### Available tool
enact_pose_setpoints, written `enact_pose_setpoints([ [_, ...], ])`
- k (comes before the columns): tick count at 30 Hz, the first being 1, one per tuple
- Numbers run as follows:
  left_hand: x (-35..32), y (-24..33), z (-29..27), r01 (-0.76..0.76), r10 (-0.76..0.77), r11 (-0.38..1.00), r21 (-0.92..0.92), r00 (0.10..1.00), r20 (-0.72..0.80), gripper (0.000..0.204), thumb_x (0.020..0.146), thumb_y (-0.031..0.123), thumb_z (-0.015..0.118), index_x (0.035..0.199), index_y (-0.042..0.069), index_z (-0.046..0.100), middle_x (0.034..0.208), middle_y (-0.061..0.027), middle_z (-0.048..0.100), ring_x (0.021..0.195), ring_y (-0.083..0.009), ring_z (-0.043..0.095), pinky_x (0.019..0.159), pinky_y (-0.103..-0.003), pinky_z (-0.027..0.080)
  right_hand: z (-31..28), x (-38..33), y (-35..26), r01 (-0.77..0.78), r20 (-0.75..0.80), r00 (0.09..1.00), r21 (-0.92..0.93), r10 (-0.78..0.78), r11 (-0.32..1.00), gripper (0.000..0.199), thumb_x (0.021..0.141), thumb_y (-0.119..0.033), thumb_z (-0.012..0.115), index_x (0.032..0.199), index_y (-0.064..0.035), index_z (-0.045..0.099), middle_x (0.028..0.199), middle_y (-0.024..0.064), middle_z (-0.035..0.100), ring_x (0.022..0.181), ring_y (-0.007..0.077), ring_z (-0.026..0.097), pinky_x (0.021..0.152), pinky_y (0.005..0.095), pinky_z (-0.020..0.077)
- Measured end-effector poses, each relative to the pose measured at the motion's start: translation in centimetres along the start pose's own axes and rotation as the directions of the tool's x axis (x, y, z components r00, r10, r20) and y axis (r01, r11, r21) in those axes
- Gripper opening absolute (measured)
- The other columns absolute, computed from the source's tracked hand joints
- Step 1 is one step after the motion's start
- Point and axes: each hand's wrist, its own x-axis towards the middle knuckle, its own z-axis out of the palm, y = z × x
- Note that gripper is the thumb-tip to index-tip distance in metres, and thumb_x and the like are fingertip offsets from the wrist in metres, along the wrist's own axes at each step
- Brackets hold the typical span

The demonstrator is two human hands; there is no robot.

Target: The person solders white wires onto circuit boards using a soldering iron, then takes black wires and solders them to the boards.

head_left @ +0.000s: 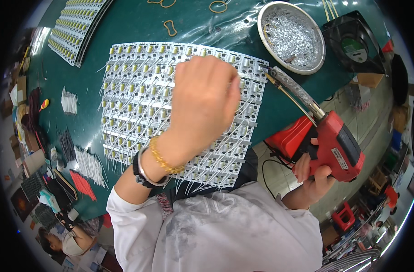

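A large panel of white circuit boards lies on the green table in front of me, with rows of yellow components and many thin white wires slanting across it. My left hand is closed over the panel's upper right part. Its fingertips are hidden beneath the hand, so what they pinch cannot be made out. In my right hand is a red soldering gun, gripped by its handle. The gun's tip and thin feed tube reach the panel's upper right corner.
Right of the panel's far corner stands a metal bowl of silvery scraps, beside a black fan. More boards are stacked far left. White wires and red wires lie left. Another person sits lower left.
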Motion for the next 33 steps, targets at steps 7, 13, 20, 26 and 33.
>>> enact_pose_setpoints([
  [7,-0.5,0.3,1.5,-0.052,0.053,0.998,0.027,0.999,-0.011,0.017,0.07,0.0,0.064,0.083,0.005,0.055,0.09,-0.0057,0.061,0.087,-0.0268,0.053,0.077,-0.038,0.038,-0.1,0.1,-0.2,-0.003,0.0,1.0,-0.003,0.003,1.0,0.075,0.084,-0.049,0.057,0.116,0.0154,0.038,0.047,0.0029,0.044,0.036,0.0107,0.041,0.039,0.0237,0.0362],
  [13,-0.3,0.0,1.7,-0.047,0.047,0.999,0.01,0.999,0.017,0.018,0.07,0.0,0.064,0.084,0.005,0.055,0.089,-0.0063,0.061,0.087,-0.027,0.052,0.077,-0.038,0.038,-0.2,0.0,-0.3,-0.021,0.01,1.0,-0.001,0.021,1.0,0.075,0.085,-0.05,0.056,0.117,0.0149,0.037,0.048,0.0027,0.044,0.036,0.0106,0.04,0.039,0.0238,0.0361],
  [20,-0.4,-0.6,1.9,0.035,-0.036,0.999,-0.015,0.997,-0.073,0.014,0.068,0.004,0.064,0.077,0.006,0.054,0.082,-0.0083,0.053,0.084,-0.0274,0.049,0.074,-0.039,0.035,-0.1,-0.2,0.0,0.012,-0.039,0.999,-0.063,-0.014,0.998,0.075,0.084,-0.052,0.055,0.116,0.0147,0.039,0.047,0.0021,0.044,0.036,0.0102,0.041,0.039,0.0234,0.0364],
  [26,-0.3,-0.4,1.8,0.135,-0.135,0.991,0.02,0.991,-0.025,0.011,0.067,0.004,0.063,0.072,0.006,0.054,0.076,-0.0077,0.051,0.078,-0.0264,0.047,0.07,-0.038,0.034,0.1,-0.1,0.7,0.01,-0.011,1.0,-0.07,-0.01,0.997,0.07,0.085,-0.049,0.056,0.112,0.014,0.043,0.047,0.0017,0.045,0.035,0.0097,0.043,0.035,0.0227,0.0361],
  [33,0.0,-0.2,2.1,0.155,-0.154,0.988,0.025,0.988,-0.007,0.012,0.064,0.004,0.063,0.069,0.005,0.052,0.074,-0.0078,0.049,0.077,-0.0265,0.046,0.069,-0.038,0.034,0.2,0.3,0.6,-0.006,0.025,1.0,-0.056,0.007,0.998,0.063,0.086,-0.045,0.057,0.108,0.0124,0.045,0.047,0.0022,0.045,0.035,0.0098,0.043,0.036,0.0233,0.0363],
])
